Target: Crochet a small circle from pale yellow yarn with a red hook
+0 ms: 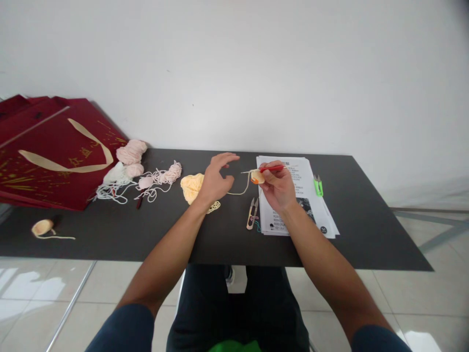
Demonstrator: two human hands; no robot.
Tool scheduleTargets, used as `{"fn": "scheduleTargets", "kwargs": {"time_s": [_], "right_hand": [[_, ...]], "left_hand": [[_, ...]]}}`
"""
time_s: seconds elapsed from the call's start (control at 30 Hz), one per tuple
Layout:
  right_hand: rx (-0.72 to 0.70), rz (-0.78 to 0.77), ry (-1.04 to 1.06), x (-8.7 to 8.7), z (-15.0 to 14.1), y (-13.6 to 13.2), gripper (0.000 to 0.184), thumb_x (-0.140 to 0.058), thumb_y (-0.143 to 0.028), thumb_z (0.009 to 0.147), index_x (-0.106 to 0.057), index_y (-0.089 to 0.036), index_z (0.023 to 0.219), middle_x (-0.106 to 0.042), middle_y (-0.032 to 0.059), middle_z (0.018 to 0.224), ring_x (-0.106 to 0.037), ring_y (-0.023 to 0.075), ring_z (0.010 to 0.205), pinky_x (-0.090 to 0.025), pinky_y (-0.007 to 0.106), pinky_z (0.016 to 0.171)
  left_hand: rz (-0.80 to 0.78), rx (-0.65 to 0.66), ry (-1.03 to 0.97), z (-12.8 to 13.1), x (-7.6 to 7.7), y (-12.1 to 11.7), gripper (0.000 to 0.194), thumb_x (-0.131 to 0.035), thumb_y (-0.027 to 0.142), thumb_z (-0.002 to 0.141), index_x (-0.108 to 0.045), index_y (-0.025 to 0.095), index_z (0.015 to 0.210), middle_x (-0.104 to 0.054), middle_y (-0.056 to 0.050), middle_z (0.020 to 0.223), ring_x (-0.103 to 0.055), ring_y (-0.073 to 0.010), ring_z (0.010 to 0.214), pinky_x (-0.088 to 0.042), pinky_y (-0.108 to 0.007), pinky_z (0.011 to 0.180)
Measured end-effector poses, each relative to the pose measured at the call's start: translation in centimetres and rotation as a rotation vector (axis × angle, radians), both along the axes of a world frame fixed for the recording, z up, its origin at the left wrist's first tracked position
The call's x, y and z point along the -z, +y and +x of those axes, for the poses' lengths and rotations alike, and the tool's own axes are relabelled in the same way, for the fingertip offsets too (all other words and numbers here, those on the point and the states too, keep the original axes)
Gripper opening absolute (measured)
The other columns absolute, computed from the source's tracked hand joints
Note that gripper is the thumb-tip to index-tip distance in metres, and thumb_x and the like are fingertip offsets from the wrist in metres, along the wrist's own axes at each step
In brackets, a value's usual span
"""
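Observation:
My right hand (279, 188) grips a crochet hook with a red handle (271, 168), its thin shaft pointing left. Pinched in the same fingers is a small cream and orange crocheted piece (257, 177). From that piece a strand of yarn (245, 189) runs down and left, passing behind my left hand (219, 178). The left hand is open, thumb and fingers apart with nothing seen between them. Just left of it, partly covered by the wrist, lies a ball of yellow yarn (191, 187).
Printed sheets (322, 215) lie under my right hand, with green thread snips (318, 186) at their right edge and beige snips (251, 215) at their left. Pink yarn (170, 173) and dark red gift bags (62, 161) are on the left. A small cream crocheted cup (43, 227) sits far left.

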State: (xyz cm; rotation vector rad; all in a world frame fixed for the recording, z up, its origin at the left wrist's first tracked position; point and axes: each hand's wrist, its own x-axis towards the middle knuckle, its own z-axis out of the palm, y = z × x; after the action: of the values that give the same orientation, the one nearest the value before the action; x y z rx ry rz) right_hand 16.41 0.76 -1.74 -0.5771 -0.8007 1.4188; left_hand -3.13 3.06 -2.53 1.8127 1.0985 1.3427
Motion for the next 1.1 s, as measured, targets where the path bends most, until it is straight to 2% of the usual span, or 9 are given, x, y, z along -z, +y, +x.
{"fn": "scheduleTargets", "kwargs": {"time_s": [0.07, 0.13, 0.33, 0.43, 0.53, 0.67, 0.9, 1.0, 1.1], "right_hand": [[-0.015, 0.0, -0.001, 0.0, -0.3, -0.2, 0.025, -0.094, -0.022, 0.069, -0.072, -0.024, 0.08, -0.074, -0.002, 0.085, -0.057, 0.0063, 0.059, -0.032, 0.015, 0.041], [-0.027, -0.004, -0.007, 0.1, -0.6, -0.4, 0.026, -0.095, -0.023, 0.068, -0.071, -0.023, 0.08, -0.074, -0.0018, 0.085, -0.058, 0.0069, 0.06, -0.033, 0.016, 0.041], [-0.034, -0.022, -0.023, 0.2, -0.8, -0.4, 0.029, -0.095, -0.024, 0.067, -0.069, -0.023, 0.08, -0.074, -0.002, 0.084, -0.057, 0.007, 0.059, -0.033, 0.015, 0.04], [-0.05, -0.022, -0.027, 0.3, -0.8, -0.5, 0.029, -0.095, -0.024, 0.068, -0.068, -0.022, 0.08, -0.074, -0.002, 0.084, -0.057, 0.0067, 0.058, -0.034, 0.015, 0.04], [-0.101, -0.014, -0.044, 0.5, -1.1, -0.8, 0.029, -0.094, -0.025, 0.069, -0.067, -0.022, 0.08, -0.074, -0.0018, 0.083, -0.057, 0.0069, 0.056, -0.035, 0.016, 0.04], [-0.15, -0.006, -0.044, 0.7, -1.5, -1.0, 0.028, -0.094, -0.026, 0.071, -0.068, -0.022, 0.079, -0.074, -0.0019, 0.082, -0.058, 0.0073, 0.057, -0.038, 0.016, 0.04], [-0.04, -0.063, 0.003, -0.1, -1.4, -0.8, 0.03, -0.098, -0.028, 0.065, -0.071, -0.025, 0.077, -0.075, -0.0037, 0.086, -0.061, 0.0072, 0.063, -0.045, 0.016, 0.043], [-0.008, -0.076, 0.005, -0.2, -1.6, -0.8, 0.03, -0.098, -0.028, 0.063, -0.071, -0.026, 0.077, -0.076, -0.004, 0.086, -0.063, 0.0082, 0.064, -0.046, 0.017, 0.044], [0.044, -0.066, 0.003, 0.1, -2.0, -0.9, 0.029, -0.097, -0.028, 0.065, -0.071, -0.025, 0.078, -0.077, -0.0031, 0.088, -0.065, 0.0091, 0.067, -0.049, 0.019, 0.047]], "left_hand": [[-0.093, 0.298, -0.317, 0.8, 0.2, -0.3, 0.076, -0.061, 0.006, 0.063, -0.064, 0.03, 0.136, -0.056, -0.008, 0.151, -0.051, -0.0326, 0.141, -0.057, -0.048, 0.101], [-0.231, 0.441, -0.428, 1.5, 0.3, -0.7, 0.084, -0.07, 0.007, 0.063, -0.059, 0.032, 0.142, -0.049, -0.009, 0.159, -0.049, -0.0348, 0.143, -0.061, -0.039, 0.091], [-0.404, 0.3, -0.673, 1.7, -0.4, -0.9, 0.072, -0.07, 0.001, 0.061, -0.068, 0.025, 0.129, -0.057, -0.01, 0.15, -0.067, -0.0218, 0.107, -0.046, -0.015, 0.048], [-0.483, 0.272, -0.843, 1.0, -0.8, -0.3, 0.068, -0.065, -0.002, 0.064, -0.07, 0.026, 0.125, -0.058, -0.007, 0.151, -0.064, -0.0245, 0.126, -0.057, -0.017, 0.064], [-0.472, 0.244, -0.959, 0.8, -0.8, -0.1, 0.064, -0.06, -0.006, 0.067, -0.07, 0.026, 0.122, -0.058, -0.005, 0.151, -0.056, -0.0279, 0.142, -0.06, -0.038, 0.105], [-0.315, 0.26, -0.902, 1.6, -0.5, -0.6, 0.055, -0.058, -0.006, 0.067, -0.072, 0.026, 0.11, -0.052, -0.003, 0.157, -0.049, -0.0323, 0.148, -0.05, -0.06, 0.116], [-0.024, 0.233, -0.453, 1.7, 0.6, -0.7, 0.036, -0.053, 0.0, 0.061, -0.078, 0.021, 0.076, -0.069, -0.006, 0.133, -0.064, -0.0274, 0.129, -0.053, -0.055, 0.112], [-0.035, 0.206, -0.233, 1.4, 0.7, -0.6, 0.052, -0.05, 0.0, 0.059, -0.083, 0.024, 0.092, -0.072, -0.007, 0.133, -0.067, -0.0273, 0.126, -0.049, -0.053, 0.115], [-0.075, 0.234, -0.328, 1.5, 0.5, -0.8, 0.067, -0.054, 0.002, 0.058, -0.082, 0.026, 0.114, -0.071, -0.007, 0.138, -0.061, -0.029, 0.134, -0.049, -0.046, 0.112]]}}
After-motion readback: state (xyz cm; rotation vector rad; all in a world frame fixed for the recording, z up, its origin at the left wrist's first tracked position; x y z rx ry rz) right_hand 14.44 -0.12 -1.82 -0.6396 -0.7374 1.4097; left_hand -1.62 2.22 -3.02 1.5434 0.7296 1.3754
